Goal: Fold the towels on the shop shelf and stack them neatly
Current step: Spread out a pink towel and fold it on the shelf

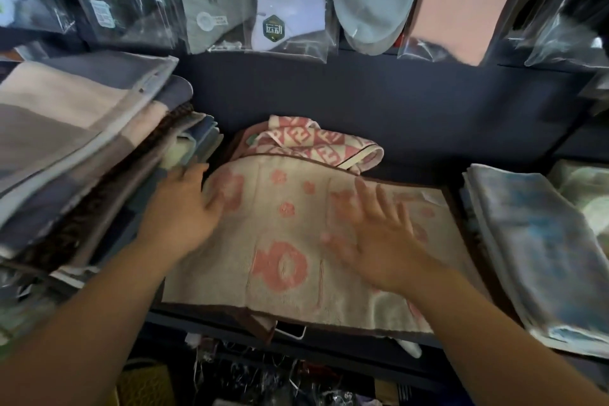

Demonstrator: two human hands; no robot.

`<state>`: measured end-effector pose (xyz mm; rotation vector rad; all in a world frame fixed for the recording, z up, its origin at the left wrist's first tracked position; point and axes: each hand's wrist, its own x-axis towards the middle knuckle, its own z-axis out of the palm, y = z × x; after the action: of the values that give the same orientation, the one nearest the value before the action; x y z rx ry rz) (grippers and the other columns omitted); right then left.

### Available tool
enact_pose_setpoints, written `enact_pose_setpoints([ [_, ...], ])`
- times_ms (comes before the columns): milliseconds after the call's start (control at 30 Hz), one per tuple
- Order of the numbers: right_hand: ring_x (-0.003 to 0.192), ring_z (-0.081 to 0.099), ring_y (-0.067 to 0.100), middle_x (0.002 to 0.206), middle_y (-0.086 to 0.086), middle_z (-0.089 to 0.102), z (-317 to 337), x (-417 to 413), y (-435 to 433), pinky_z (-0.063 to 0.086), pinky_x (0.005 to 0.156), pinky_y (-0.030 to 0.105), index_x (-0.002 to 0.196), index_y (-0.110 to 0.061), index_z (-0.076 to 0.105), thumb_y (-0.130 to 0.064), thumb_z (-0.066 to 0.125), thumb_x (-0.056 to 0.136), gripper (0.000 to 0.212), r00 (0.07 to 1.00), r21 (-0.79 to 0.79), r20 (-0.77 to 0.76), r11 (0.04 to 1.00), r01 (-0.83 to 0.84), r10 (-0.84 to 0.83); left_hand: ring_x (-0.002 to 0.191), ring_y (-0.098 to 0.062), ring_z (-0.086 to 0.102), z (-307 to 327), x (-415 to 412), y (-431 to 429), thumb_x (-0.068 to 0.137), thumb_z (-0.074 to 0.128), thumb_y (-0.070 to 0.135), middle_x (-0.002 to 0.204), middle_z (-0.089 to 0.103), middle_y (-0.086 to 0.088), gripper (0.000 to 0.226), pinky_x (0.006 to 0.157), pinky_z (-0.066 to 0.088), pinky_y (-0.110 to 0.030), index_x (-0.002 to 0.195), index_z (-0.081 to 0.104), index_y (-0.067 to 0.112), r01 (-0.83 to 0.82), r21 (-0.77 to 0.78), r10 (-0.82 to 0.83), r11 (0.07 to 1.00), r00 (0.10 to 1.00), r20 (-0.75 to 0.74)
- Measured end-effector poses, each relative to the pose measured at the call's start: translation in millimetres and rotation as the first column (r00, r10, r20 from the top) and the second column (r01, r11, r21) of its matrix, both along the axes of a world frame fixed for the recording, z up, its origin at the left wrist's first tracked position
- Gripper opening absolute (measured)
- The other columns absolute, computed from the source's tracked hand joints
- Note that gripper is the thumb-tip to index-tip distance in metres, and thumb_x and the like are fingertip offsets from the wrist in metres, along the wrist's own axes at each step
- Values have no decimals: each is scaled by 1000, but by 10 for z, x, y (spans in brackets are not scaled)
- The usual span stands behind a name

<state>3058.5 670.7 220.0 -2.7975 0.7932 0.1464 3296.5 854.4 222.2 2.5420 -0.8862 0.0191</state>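
A cream towel with pink figures and a brown border (290, 260) lies folded flat on the dark shelf (362, 128) in the middle. My left hand (184, 208) rests flat on its left end, fingers straight, close to the stack beside it. My right hand (379, 234) lies on the towel's right half with fingers spread; it is blurred. Behind the towel sits a rumpled pink and cream patterned towel (316, 142), partly hidden by the flat one.
A tall stack of grey, beige and blue folded towels (75, 155) stands at the left. Pale blue folded towels (540, 241) lie at the right. Bagged socks and slippers (273, 0) hang above. Cluttered goods sit below the shelf edge.
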Motion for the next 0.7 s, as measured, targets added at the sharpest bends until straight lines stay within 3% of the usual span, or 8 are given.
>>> enact_pose_setpoints([
  [100, 143, -40, 32, 159, -5, -38, -236, 15, 62, -16, 118, 62, 146, -58, -24, -83, 16, 89, 75, 996, 8, -7, 996, -89, 89, 118, -38, 58, -145, -83, 154, 93, 52, 51, 131, 60, -18, 59, 96, 49, -46, 135, 54, 10, -14, 53, 19, 998, 994, -110],
  [200, 142, -44, 27, 158, -8, -40, -393, -6, 37, -16, 118, 60, 148, -54, -25, -92, 6, 79, 84, 996, -33, -70, 998, -55, 52, 103, -26, 63, -181, -91, 205, 89, 57, 58, 114, 67, -7, 51, 85, 52, -38, 122, 62, 18, 15, 76, -5, 997, 991, -133],
  [300, 141, -45, 25, 157, -9, -41, -410, -14, 20, -18, 118, 58, 148, -54, -25, -94, 3, 77, 87, 997, -38, -68, 998, -47, 45, 78, -14, 60, -109, -98, 167, 86, 67, 55, 91, 66, 4, 38, 63, 44, -26, 103, 67, 21, 41, 108, -22, 993, 985, -168],
  [400, 140, -46, 25, 156, -9, -43, -398, -12, 30, -18, 118, 58, 148, -53, -26, -94, 2, 77, 87, 997, -38, -67, 998, -42, 40, 68, -6, 55, -68, -111, 108, 83, 73, 53, 79, 60, 9, 32, 55, 39, -23, 81, 58, 24, 32, 137, -5, 990, 982, -190],
  [533, 143, -43, 26, 157, -8, -41, -401, -11, 37, -15, 119, 59, 148, -53, -26, -94, 2, 76, 87, 997, -47, -69, 998, -35, 32, 74, -8, 53, -62, -76, 80, 81, 75, 54, 85, 55, 7, 42, 61, 42, -25, 96, 65, 17, 20, 179, 13, 984, 984, -178],
  [700, 144, -41, 23, 158, -12, -40, -383, -60, 9, -17, 118, 59, 147, -55, -25, -94, 6, 78, 86, 997, -44, -69, 999, -28, 25, 104, -24, 61, -89, 24, 120, 62, 66, 81, 127, 56, -9, 92, 85, 55, -38, 128, 62, 18, -13, 268, 65, 963, 980, -189],
])
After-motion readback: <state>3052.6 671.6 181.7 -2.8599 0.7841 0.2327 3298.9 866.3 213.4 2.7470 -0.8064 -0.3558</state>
